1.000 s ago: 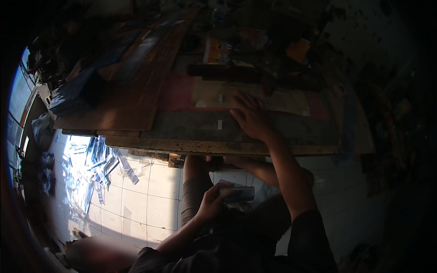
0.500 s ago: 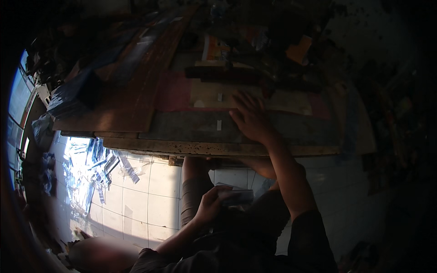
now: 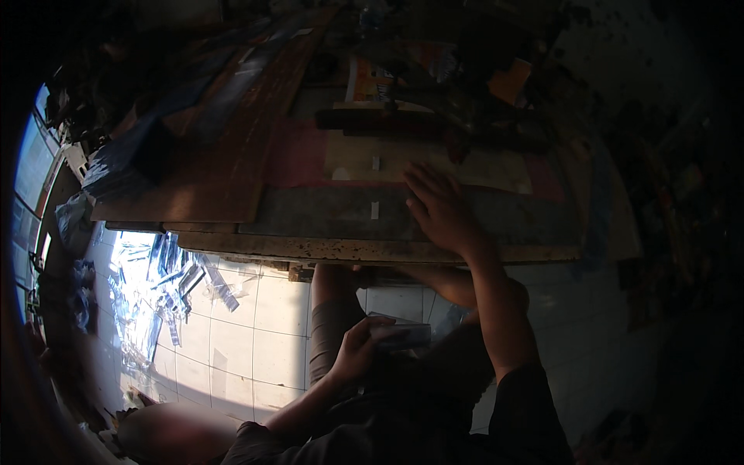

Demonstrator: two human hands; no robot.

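Observation:
Over my lap, my left hand point(image 3: 356, 350) is closed on a thin, see-through plastic sheet or small stack of them point(image 3: 404, 335); which of the two I cannot tell. On the worktable, my right hand point(image 3: 443, 208) has its fingers stretched forward, with the fingertips at the near edge of a pale flat sheet point(image 3: 353, 167). Pink material point(image 3: 298, 155) shows from under that sheet on both sides. One small whitish strip point(image 3: 376, 163) is on the pale sheet, and another whitish strip point(image 3: 375, 210) is on the dark tabletop point(image 3: 310, 213). A dark bar point(image 3: 380, 122) lies across the sheet's far side.
A brown board point(image 3: 225, 178) covers the table's left part, with a stack of bluish plastic point(image 3: 124, 163) on it. Cut plastic strips point(image 3: 167, 279) litter the sunlit tiled floor point(image 3: 267, 333). An orange piece point(image 3: 509, 81) lies at the back right. Deep shadow hides much of the far side.
My right hand has drawn slightly right and nearer to me, its fingers now closer together. My left hand keeps its hold on the plastic, almost unmoved.

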